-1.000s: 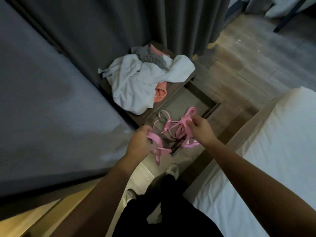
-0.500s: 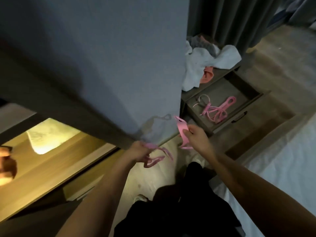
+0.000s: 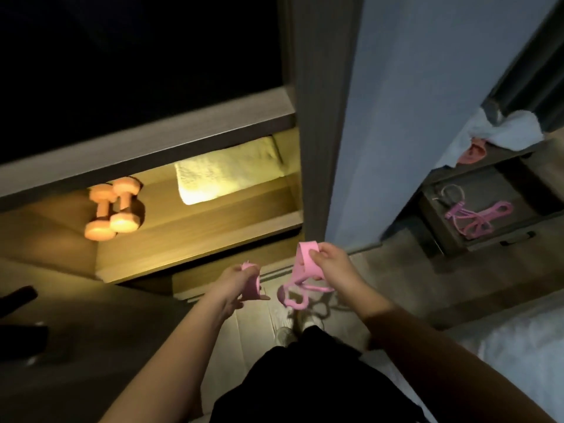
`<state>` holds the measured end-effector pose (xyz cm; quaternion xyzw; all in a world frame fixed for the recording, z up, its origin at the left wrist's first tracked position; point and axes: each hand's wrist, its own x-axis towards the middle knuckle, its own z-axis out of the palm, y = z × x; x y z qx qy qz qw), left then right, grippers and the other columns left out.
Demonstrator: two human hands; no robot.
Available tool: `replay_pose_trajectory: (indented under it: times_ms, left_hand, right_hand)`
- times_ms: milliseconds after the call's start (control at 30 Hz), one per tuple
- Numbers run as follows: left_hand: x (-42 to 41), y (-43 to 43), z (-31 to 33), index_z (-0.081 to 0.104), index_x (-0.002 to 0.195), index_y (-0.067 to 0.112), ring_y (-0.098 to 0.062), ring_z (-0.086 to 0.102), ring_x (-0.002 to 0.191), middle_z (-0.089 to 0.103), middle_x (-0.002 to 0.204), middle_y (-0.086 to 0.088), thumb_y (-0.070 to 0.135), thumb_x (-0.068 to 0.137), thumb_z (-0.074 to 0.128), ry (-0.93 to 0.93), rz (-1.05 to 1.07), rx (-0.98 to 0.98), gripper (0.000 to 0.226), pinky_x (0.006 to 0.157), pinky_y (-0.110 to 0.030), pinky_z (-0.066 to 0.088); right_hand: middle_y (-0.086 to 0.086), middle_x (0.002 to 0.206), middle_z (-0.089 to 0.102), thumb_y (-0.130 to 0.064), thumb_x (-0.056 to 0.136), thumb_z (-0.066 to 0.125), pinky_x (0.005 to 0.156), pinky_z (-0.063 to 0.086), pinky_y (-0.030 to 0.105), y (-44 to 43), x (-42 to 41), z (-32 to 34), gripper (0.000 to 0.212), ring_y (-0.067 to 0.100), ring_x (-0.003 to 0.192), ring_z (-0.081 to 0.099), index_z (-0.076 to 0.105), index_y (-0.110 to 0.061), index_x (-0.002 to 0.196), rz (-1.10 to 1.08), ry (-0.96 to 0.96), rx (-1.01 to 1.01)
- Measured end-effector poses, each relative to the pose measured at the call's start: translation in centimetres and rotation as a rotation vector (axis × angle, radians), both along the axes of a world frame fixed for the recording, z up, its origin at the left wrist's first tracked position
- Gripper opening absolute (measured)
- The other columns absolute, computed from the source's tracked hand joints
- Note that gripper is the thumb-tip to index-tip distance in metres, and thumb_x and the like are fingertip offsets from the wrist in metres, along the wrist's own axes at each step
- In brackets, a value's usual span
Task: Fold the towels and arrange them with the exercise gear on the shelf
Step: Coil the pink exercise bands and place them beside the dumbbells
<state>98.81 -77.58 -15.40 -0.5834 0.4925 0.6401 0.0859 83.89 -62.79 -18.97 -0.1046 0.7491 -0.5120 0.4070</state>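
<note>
My right hand (image 3: 331, 265) pinches a pink resistance band (image 3: 305, 264) whose loops hang below it. My left hand (image 3: 241, 280) grips another part of the pink band (image 3: 252, 285). Both hands are low in front of the lit shelf (image 3: 195, 239). On that shelf lie a folded white towel (image 3: 225, 172) at the right and two pink dumbbells (image 3: 114, 209) at the left. More pink bands (image 3: 476, 219) lie in the open drawer (image 3: 488, 239) at far right. Crumpled white towels (image 3: 503, 132) sit on the nightstand above the drawer.
A grey wardrobe panel (image 3: 396, 117) stands between the shelf and the nightstand. A white bed (image 3: 503, 346) is at lower right. My black trousers and shoes (image 3: 299, 331) are below the hands. A dark object (image 3: 18, 300) is at the left edge.
The view has swung left from the nightstand drawer to the lit shelf. Both hands carried the pink band away from the drawer, and the dumbbells and folded towel came into view.
</note>
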Motion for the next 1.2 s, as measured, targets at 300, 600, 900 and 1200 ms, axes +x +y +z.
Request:
replay_pose_trajectory:
  times_ms: [300, 600, 900, 1200]
  left_hand:
    - [7.7, -3.6, -1.9, 0.05, 0.119, -0.003, -0.027, 0.073, 0.075, 0.074, 0.085, -0.017, 0.009, 0.101, 0.048, 0.072, 0.359, -0.18, 0.022, 0.056, -0.033, 0.058]
    - [13.5, -5.9, -11.5, 0.047, 0.131, -0.002, -0.027, 0.07, 0.086, 0.068, 0.114, -0.02, -0.001, 0.102, 0.04, 0.404, 0.572, 0.02, 0.03, 0.059, -0.033, 0.061]
    - [20.5, -2.3, -20.7, 0.05, 0.134, -0.005, -0.037, 0.055, 0.11, 0.057, 0.129, -0.03, 0.021, 0.104, 0.04, 0.627, 0.573, 0.199, 0.041, 0.107, -0.05, 0.041]
    - [22.7, 0.0, -22.8, 0.06, 0.105, -0.008, -0.02, 0.064, 0.058, 0.066, 0.071, -0.013, 0.012, 0.089, 0.053, 0.687, 0.534, 0.298, 0.026, 0.058, -0.033, 0.058]
  right_hand:
    - [0.003, 0.088, 0.072, -0.01, 0.099, 0.05, 0.078, 0.057, 0.037, -9.5, 5.5, -1.5, 0.012, 0.02, 0.081, 0.07, 0.062, -0.01, 0.102, 0.303, -0.062, -0.005]
    - [0.012, 0.092, 0.076, -0.007, 0.1, 0.049, 0.054, 0.06, 0.035, -13.0, 10.3, -10.3, 0.019, 0.027, 0.08, 0.074, 0.055, -0.012, 0.118, 0.211, -0.457, -0.157]
    - [0.014, 0.09, 0.075, -0.005, 0.098, 0.049, 0.057, 0.058, 0.031, -8.7, 18.1, -18.2, 0.026, 0.022, 0.074, 0.073, 0.055, -0.002, 0.123, 0.225, -0.489, -0.297]
    - [0.016, 0.078, 0.067, -0.008, 0.095, 0.053, 0.071, 0.06, 0.035, -4.7, 19.3, -20.0, 0.026, 0.023, 0.068, 0.064, 0.061, 0.01, 0.111, 0.108, -0.83, -0.162]
